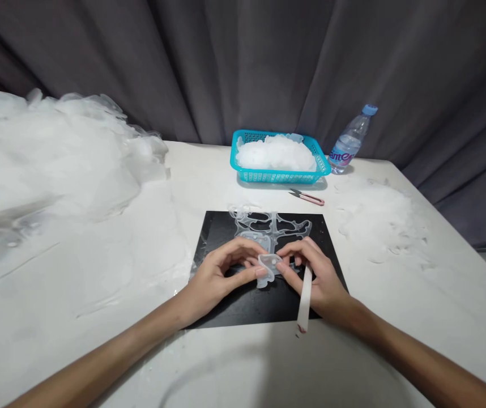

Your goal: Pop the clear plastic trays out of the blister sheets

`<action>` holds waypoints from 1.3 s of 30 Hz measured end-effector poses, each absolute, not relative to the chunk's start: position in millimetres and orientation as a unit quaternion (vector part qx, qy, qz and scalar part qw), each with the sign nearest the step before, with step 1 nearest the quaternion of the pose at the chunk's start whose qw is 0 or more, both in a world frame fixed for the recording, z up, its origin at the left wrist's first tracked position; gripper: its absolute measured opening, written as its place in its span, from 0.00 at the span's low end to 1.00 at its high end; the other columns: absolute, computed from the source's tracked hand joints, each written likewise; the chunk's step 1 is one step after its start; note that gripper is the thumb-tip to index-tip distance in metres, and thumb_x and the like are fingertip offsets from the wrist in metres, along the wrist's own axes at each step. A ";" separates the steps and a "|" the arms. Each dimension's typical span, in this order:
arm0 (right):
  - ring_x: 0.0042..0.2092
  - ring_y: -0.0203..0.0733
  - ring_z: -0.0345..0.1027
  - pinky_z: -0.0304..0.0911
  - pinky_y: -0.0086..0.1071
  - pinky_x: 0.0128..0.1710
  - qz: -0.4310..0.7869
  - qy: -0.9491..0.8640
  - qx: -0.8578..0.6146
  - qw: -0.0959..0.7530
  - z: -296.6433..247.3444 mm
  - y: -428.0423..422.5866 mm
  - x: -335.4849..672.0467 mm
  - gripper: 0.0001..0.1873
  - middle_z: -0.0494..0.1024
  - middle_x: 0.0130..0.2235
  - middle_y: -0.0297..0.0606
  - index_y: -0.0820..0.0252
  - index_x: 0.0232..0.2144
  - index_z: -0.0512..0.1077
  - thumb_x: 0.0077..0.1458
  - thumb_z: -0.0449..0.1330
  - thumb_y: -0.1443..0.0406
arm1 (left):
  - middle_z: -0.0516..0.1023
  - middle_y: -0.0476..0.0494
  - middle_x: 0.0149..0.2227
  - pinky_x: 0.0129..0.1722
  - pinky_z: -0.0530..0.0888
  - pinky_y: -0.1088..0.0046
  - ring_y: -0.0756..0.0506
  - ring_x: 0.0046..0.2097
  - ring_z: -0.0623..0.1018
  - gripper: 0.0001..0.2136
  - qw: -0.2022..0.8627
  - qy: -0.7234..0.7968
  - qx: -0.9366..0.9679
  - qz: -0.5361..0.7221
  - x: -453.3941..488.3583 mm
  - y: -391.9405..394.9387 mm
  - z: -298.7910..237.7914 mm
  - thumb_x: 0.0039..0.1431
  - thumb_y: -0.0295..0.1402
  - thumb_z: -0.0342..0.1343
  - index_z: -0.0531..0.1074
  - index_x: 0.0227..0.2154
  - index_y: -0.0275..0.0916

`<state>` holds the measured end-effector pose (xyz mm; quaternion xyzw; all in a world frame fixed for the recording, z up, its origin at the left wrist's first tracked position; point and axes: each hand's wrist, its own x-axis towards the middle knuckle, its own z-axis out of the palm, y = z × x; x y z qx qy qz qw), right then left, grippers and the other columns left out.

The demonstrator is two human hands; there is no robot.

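Between my two hands is a small translucent plastic piece (269, 262) with curved edges and a raised dot. My left hand (230, 266) pinches its left side between thumb and fingers. At its right edge, the thumb and fingertips of my right hand (311, 269) hold it too. A white flat-handled tool (305, 300) is tucked in my right hand, its handle end pointing toward me; its other end is hidden. Beneath lies a black mat (226, 311), bearing a translucent plastic sheet (273, 226) with cut-out openings, partly covered by my hands.
A large heap of translucent plastic pieces (64, 153) covers the table's left. Behind the mat are pink-handled thread snips (308, 197) and a turquoise basket (281, 177) full of whitish pieces. A water bottle (349, 141) stands beside it. More loose pieces (387, 218) lie right.
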<state>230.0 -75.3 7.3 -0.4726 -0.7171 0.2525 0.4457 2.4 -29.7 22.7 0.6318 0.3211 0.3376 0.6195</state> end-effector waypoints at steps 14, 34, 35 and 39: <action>0.39 0.44 0.64 0.64 0.39 0.40 0.222 -0.764 -0.442 0.414 4.8 -71.5 235.9 0.03 0.80 0.36 0.36 0.55 0.38 0.73 0.66 0.63 0.67 | 0.80 0.48 0.41 0.42 0.76 0.77 0.50 0.41 0.80 0.11 0.667 0.315 0.567 0.366 2.5 -26.6 20.5 0.63 0.31 0.68 0.74 0.45 0.42; 0.32 0.38 0.72 0.67 0.32 0.36 0.259 -0.725 -0.470 0.432 19.4 -16.7 271.8 0.11 0.78 0.32 0.34 0.56 0.40 0.73 0.73 0.54 0.59 | 0.66 0.49 0.72 0.68 0.68 0.51 0.35 0.71 0.66 0.18 0.236 0.274 0.927 0.096 -45.3 -12.2 29.8 0.75 0.38 0.53 0.72 0.64 0.59; 0.31 0.38 0.72 0.67 0.32 0.36 0.271 -0.714 -0.472 0.440 25.2 -2.5 274.5 0.13 0.77 0.30 0.33 0.56 0.39 0.72 0.73 0.54 0.57 | 0.65 0.49 0.72 0.67 0.69 0.50 0.35 0.71 0.66 0.20 0.228 0.271 0.931 0.092 -44.4 -14.1 30.6 0.74 0.39 0.54 0.70 0.65 0.60; 0.29 0.38 0.68 0.64 0.30 0.32 0.237 -0.690 -0.512 0.453 59.2 68.5 278.6 0.21 0.77 0.28 0.34 0.58 0.38 0.71 0.70 0.53 0.48 | 0.65 0.47 0.72 0.65 0.72 0.49 0.33 0.71 0.66 0.22 0.207 0.268 0.935 0.106 -35.7 -24.0 32.2 0.73 0.41 0.55 0.67 0.67 0.60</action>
